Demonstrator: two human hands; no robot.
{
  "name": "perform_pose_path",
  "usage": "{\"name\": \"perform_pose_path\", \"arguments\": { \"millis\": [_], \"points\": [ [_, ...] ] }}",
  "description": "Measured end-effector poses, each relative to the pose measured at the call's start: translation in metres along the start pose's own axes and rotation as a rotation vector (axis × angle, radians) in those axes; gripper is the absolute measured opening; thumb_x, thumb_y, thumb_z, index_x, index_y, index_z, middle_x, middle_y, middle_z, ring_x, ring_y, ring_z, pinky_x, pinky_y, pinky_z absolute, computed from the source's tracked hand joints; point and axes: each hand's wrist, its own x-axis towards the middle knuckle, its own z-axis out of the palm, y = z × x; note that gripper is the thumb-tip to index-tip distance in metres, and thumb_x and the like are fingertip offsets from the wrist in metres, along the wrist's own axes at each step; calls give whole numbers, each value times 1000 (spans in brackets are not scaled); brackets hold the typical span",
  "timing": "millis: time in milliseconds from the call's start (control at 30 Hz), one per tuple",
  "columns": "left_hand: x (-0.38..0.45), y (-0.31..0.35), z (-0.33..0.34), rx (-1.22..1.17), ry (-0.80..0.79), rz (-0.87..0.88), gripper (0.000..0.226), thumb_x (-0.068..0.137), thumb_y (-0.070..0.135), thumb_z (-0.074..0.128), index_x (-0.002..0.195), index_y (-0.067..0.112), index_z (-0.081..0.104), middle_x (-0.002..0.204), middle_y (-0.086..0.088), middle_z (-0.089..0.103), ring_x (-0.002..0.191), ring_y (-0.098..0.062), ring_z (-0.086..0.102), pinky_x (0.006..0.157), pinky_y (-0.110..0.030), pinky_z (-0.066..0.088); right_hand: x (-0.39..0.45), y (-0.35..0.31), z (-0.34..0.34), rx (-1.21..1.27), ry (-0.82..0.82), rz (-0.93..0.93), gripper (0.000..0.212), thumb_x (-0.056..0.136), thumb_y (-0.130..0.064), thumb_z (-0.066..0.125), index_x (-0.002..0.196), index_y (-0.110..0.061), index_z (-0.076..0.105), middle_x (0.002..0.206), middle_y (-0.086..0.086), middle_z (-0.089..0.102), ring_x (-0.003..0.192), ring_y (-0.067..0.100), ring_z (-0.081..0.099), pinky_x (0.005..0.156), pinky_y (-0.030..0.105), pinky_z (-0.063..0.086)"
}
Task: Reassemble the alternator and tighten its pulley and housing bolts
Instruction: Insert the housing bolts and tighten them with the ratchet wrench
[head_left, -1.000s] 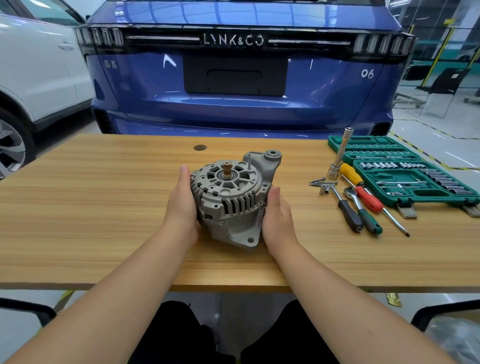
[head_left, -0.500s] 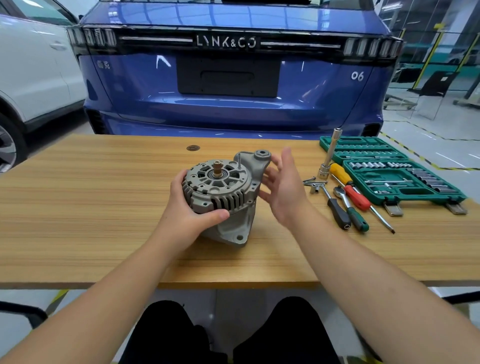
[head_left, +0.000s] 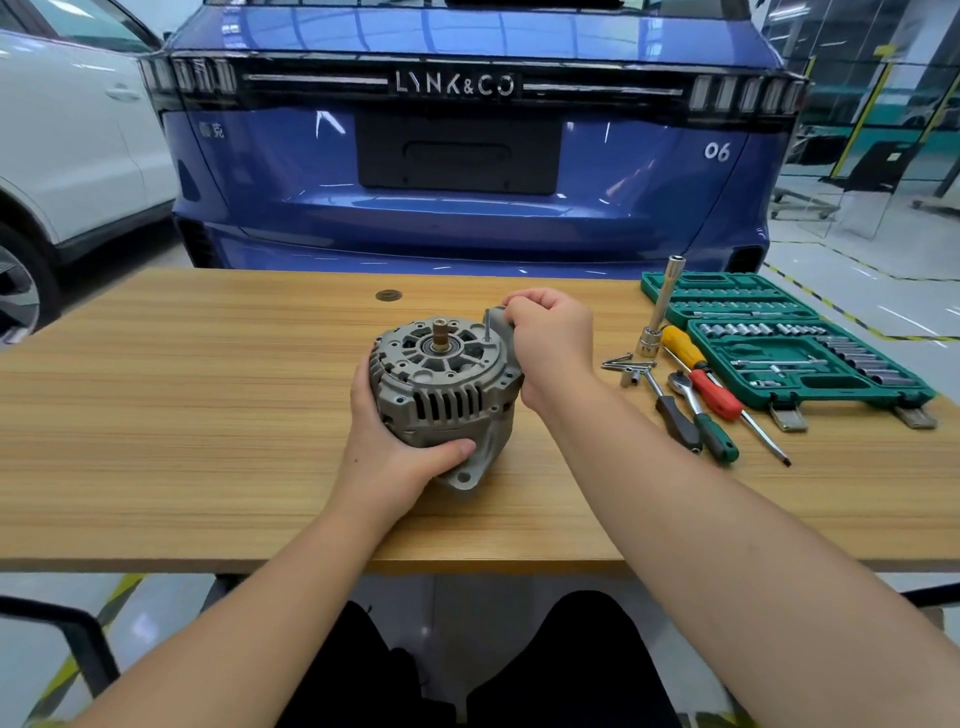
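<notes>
Two bare forearms, uncovered from the lower frame edge to the wrist with no sleeve in sight, end in an ungloved left hand (head_left: 387, 441) and right hand (head_left: 553, 343), no rings, watch or bands visible. Below them, the seated person's legs are clad in black trousers (head_left: 587, 660).

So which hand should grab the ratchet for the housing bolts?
The right hand: it's on the alternator's tool side, nearest the ratchet. The left hand grips the housing, steadying it on the table; right must first release the upright bolt.
</notes>
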Motion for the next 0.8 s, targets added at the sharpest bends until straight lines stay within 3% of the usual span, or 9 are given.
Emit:
{"name": "perform_pose_path", "arguments": {
  "millis": [200, 333, 467, 567, 667, 733, 800],
  "points": [
    [-7, -1, 16, -35, 129, -99, 127, 34, 53, 97, 145, 38, 39, 126, 27, 61, 116, 6, 59, 105, -34, 51, -9, 3, 0, 53, 138, -17, 22, 85, -10, 62, 75, -27, 72, 72, -14, 68, 72, 9, 63, 53, 27, 52],
    [-3, -2, 14, -31, 106, -107, 126, 32, 54, 96, 144, 35, 42, 126, 25, 62, 116, 4, 60, 104, -34, 51, -17, 8, -4, 40, 157, -55, 19, 84, -13, 64, 78, -29, 72, 68, -17, 67, 71, 7, 63, 55, 25, 52],
    [-1, -4, 11, -38, 85, -131, 124, 30, 54, 97, 141, 39, 42, 121, 29, 62, 110, 15, 56, 96, -26, 48, -22, 12, -11, -31, 130, -133, 16, 86, -16, 65, 83, -31, 70, 69, -18, 67, 65, 3, 62, 53, 25, 55],
    [5, -6, 6, -37, 46, -149, 109, 30, 52, 98, 127, 45, 48, 110, 34, 65, 101, 17, 59, 89, -24, 49, -24, 12, -20, -198, 84, -225, 12, 89, -23, 63, 82, -32, 67, 65, -19, 65, 56, -2, 60, 46, 21, 50],
    [8, -8, 4, -50, 20, -160, 99, 29, 50, 99, 114, 51, 49, 106, 40, 64, 96, 18, 60, 85, -24, 50, -19, 4, -37, -538, -69, -357, 10, 94, -37, 56, 85, -33, 59, 71, -9, 65, 63, 7, 60, 45, 25, 40],
    [9, -8, 3, -62, 18, -154, 101, 28, 48, 100, 117, 50, 52, 108, 38, 65, 96, 17, 62, 83, -23, 51, -15, -1, -47, -717, -160, -393, 15, 96, -46, 51, 87, -34, 53, 72, -7, 64, 66, 11, 60, 50, 27, 37],
    [9, -8, 4, -67, 21, -148, 107, 28, 47, 100, 124, 46, 53, 111, 33, 68, 98, 14, 63, 84, -23, 51, -14, -2, -48, -730, -177, -367, 15, 96, -47, 50, 89, -34, 52, 76, -6, 64, 69, 12, 59, 53, 30, 40]
  ]
}}
